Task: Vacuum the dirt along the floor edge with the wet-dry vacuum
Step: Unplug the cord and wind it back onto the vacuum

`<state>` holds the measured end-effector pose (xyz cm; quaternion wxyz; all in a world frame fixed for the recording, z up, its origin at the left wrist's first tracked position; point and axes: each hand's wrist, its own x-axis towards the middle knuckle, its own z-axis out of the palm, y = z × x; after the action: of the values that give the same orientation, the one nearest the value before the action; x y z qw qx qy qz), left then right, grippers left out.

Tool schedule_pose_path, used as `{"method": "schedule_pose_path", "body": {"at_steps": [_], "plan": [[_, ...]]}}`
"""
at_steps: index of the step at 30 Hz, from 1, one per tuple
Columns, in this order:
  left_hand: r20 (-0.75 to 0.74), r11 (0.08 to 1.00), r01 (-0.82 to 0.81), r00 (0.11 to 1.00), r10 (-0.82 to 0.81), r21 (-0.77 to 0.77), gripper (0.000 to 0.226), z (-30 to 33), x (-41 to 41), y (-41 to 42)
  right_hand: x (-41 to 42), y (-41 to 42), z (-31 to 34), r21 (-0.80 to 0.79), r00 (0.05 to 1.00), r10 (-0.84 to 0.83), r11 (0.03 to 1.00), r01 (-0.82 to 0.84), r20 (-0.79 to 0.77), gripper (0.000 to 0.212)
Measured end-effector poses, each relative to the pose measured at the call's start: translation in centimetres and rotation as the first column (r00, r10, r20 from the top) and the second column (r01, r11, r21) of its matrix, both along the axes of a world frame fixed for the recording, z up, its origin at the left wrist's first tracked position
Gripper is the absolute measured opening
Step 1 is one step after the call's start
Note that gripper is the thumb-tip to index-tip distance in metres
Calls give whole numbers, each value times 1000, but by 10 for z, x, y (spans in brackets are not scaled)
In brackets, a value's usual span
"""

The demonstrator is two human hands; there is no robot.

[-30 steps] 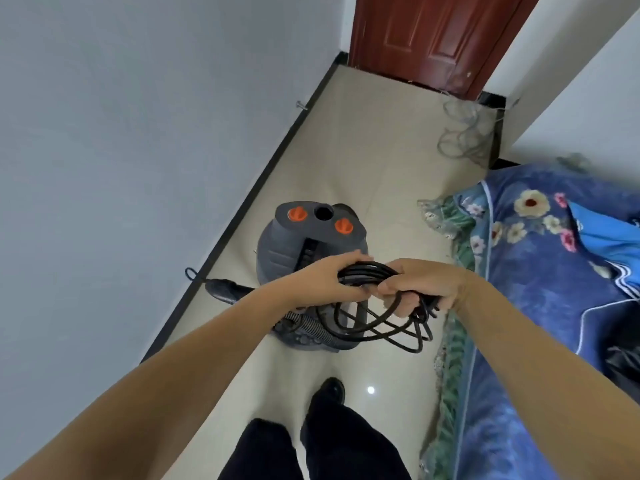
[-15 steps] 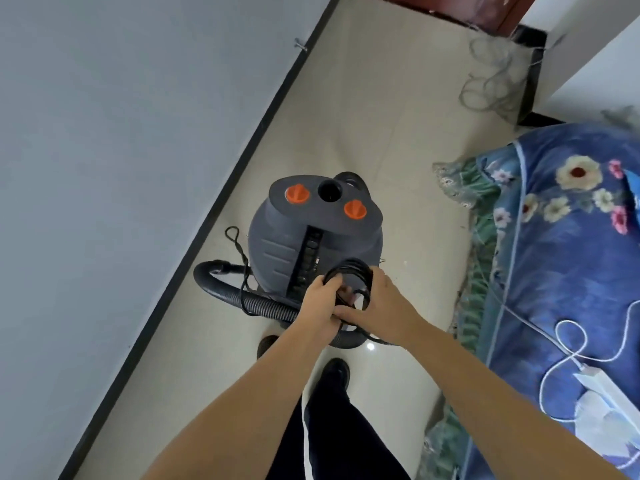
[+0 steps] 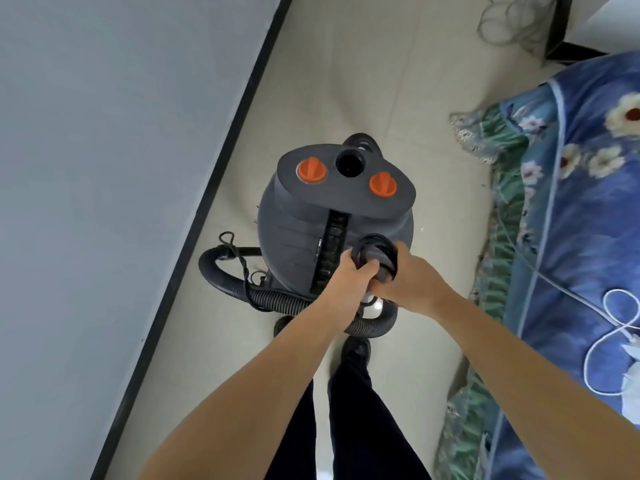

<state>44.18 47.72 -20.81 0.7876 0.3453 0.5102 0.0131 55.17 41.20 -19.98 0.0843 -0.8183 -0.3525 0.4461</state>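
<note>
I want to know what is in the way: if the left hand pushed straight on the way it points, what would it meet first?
Probably the coiled black power cord the left hand already grips, then the grey vacuum body right behind it; depth is hard to judge.

Both forearms are bare, no sleeves, watch or rings showing on the left hand (image 3: 349,277) or right hand (image 3: 407,284); below them, dark trousers (image 3: 360,427) and black shoes (image 3: 355,348)

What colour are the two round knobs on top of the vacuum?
Orange, set in the dark grey vacuum top; the head view shows both knobs clearly.
</note>
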Motion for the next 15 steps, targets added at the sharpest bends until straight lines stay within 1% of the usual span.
{"method": "schedule_pose_path", "body": {"at_steps": [1, 2, 3, 4, 6, 7, 8, 10, 11, 12, 13, 14, 15], "plan": [[-55, 983, 156, 987, -151, 98, 31, -2, -3, 5, 5, 3, -3, -11, 997, 32, 999, -31, 68, 57], [-114, 944, 280, 958, -263, 173, 40, -1, -6, 12, 8, 6, -7, -29, 990, 75, 997, -72, 123, 58], [-160, 905, 364, 929, -334, 222, 46, -2, -9, 19, 9, 10, -13, -50, 981, 112, 993, -106, 158, 59], [-187, 870, 423, 904, -385, 253, 48, -2, -14, 27, 9, 14, -18, -73, 974, 139, 989, -128, 179, 58], [-261, 802, 472, 879, -398, 366, 41, -7, -27, 45, 6, 24, -29, -96, 962, 184, 981, -167, 201, 54], [-308, 773, 454, 887, -344, 444, 35, -11, -35, 54, 6, 28, -33, -103, 958, 195, 979, -177, 208, 51], [-339, 762, 412, 902, -266, 500, 29, -17, -43, 62, 6, 31, -35, -118, 957, 202, 976, -180, 210, 48], [-335, 792, 321, 929, -157, 520, 26, -28, -56, 74, 8, 34, -38, -161, 950, 226, 968, -194, 215, 46], [-331, 805, 316, 930, -159, 502, 26, -34, -59, 79, 9, 34, -40, -195, 941, 244, 960, -201, 234, 46], [-320, 810, 334, 928, -192, 482, 23, -38, -59, 83, 9, 35, -42, -237, 928, 268, 949, -208, 259, 47], [-325, 802, 387, 911, -255, 455, 16, -41, -56, 85, 9, 35, -43, -278, 914, 293, 936, -215, 280, 47], [-332, 781, 455, 883, -333, 428, 9, -42, -52, 87, 8, 37, -44, -307, 902, 316, 925, -223, 295, 46], [-350, 748, 526, 845, -405, 405, 11, -43, -48, 87, 6, 39, -45, -320, 889, 341, 916, -241, 305, 46]]}}
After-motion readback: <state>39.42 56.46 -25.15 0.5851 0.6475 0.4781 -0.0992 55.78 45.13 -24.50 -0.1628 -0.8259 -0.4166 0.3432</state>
